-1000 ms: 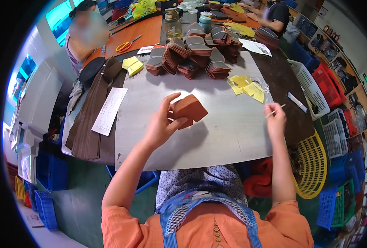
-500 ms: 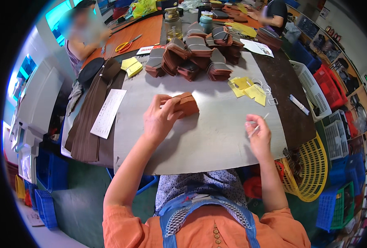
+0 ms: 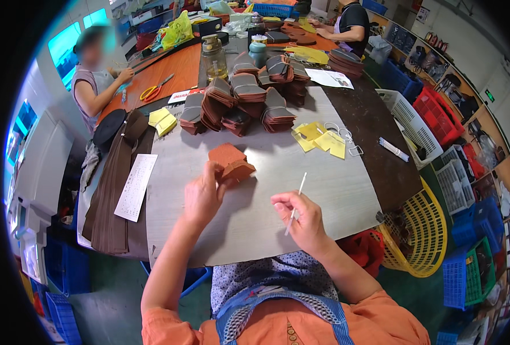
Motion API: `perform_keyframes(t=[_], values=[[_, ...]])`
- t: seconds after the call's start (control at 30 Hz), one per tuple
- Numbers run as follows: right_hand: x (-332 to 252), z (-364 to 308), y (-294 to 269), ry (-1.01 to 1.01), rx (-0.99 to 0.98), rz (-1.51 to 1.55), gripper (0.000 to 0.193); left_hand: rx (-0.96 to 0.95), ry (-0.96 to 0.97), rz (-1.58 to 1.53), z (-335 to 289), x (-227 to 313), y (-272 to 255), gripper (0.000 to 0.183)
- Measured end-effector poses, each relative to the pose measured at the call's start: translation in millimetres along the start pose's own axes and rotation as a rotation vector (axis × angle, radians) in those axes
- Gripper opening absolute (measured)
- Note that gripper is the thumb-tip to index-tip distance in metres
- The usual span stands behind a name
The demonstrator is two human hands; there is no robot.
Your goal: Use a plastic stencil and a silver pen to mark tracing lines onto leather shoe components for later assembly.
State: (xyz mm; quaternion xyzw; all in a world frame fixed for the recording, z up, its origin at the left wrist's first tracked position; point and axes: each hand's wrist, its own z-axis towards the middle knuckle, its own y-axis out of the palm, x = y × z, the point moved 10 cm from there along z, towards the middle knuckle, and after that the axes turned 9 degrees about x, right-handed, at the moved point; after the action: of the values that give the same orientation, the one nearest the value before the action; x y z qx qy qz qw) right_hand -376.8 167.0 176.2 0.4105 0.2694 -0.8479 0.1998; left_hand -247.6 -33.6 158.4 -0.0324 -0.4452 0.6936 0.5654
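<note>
Slightly left of the board's middle, my left hand (image 3: 202,196) grips a small stack of reddish-brown leather pieces (image 3: 232,161) by its near left side. The stack is tilted, its top piece lifted at an angle. To its right, my right hand (image 3: 301,217) pinches a thin white stick (image 3: 303,185) that points up and away; it is apart from the stack. Both hands are over a pale grey board (image 3: 209,244). Just beyond the stack lie several banded bundles of dark brown leather pieces (image 3: 217,104).
Yellow card pieces (image 3: 318,141) with wire rings lie at the right; folded yellow pieces (image 3: 163,121) at the left. Beside the board are a paper slip (image 3: 135,187) and long brown strips (image 3: 110,195). A yellow basket (image 3: 433,230) stands off the right corner. Co-workers sit at the far table.
My right hand has come left with the white stick, closer to my left hand. The leather stack has turned and tilted in my left hand. The whole view has shifted a little.
</note>
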Motion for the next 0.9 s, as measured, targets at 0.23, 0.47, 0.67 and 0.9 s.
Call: perform_keyframes(t=[0.23,0.47,0.67,0.9], values=[[-44.6,-2.1,22.8,-0.242,-0.051,0.012,0.046,-0.174,-0.627,-1.097,-44.1,52.7,9.1,0.033],[-25.3,-14.4,19.6,0.064,-0.085,0.165,0.044,-0.159,-0.762,-1.541,-80.5,60.9,26.4,0.029],[-35.1,-15.1,8.9,-0.029,0.013,0.137,0.031,-0.137,-0.828,-1.618,-92.9,55.8,34.6,0.020],[-23.1,-16.8,9.6,0.069,0.017,0.181,0.027,-0.099,-0.879,-1.628,-103.8,49.0,42.4,0.011]])
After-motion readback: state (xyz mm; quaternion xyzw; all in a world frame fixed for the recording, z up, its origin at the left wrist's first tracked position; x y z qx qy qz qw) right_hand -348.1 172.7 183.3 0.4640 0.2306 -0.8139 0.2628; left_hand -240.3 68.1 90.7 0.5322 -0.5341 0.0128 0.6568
